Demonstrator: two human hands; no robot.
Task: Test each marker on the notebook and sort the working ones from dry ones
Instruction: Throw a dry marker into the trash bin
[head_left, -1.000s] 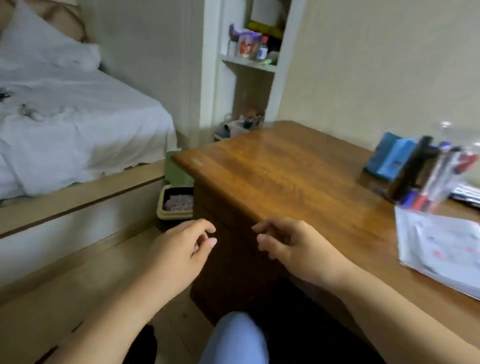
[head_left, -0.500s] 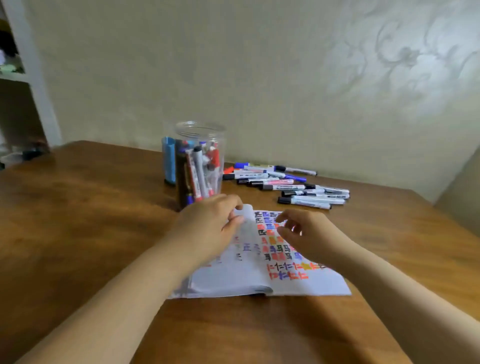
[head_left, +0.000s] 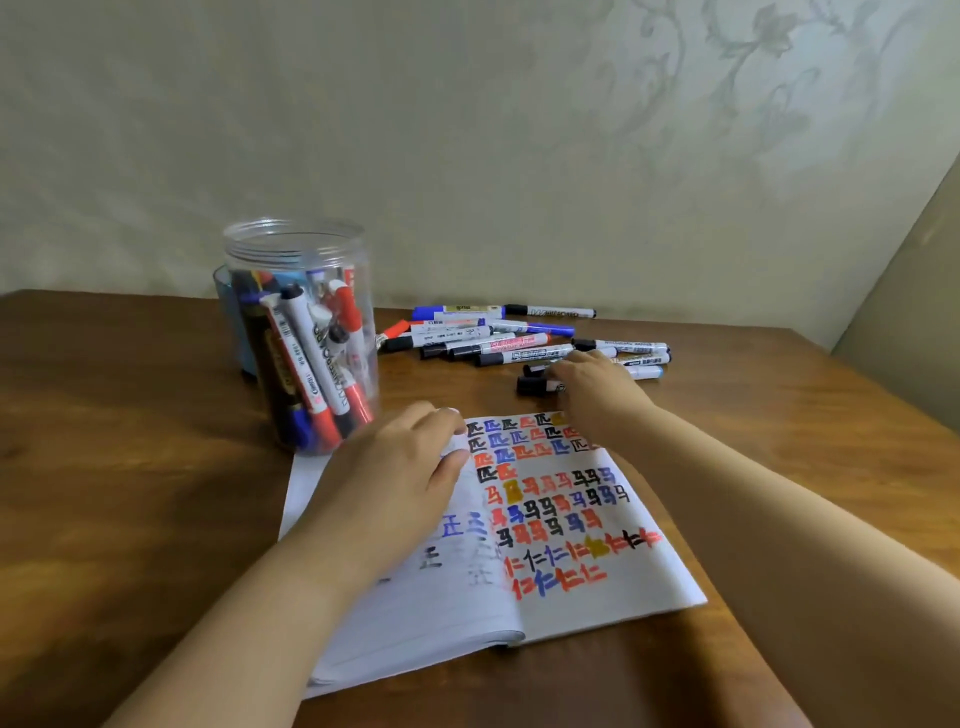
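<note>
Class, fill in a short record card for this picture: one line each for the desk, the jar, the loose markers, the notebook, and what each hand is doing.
Desk: wooden desk against a patterned wall.
Jar: clear plastic jar, no lid, standing upright, holding markers.
Loose markers: pile of markers lying on the desk behind the notebook.
Notebook: open notebook, right page covered with red, blue, black and yellow test marks.
Left hand: left hand rests on the left page.
Right hand: right hand reaches a black-capped marker; grip hidden.
</note>
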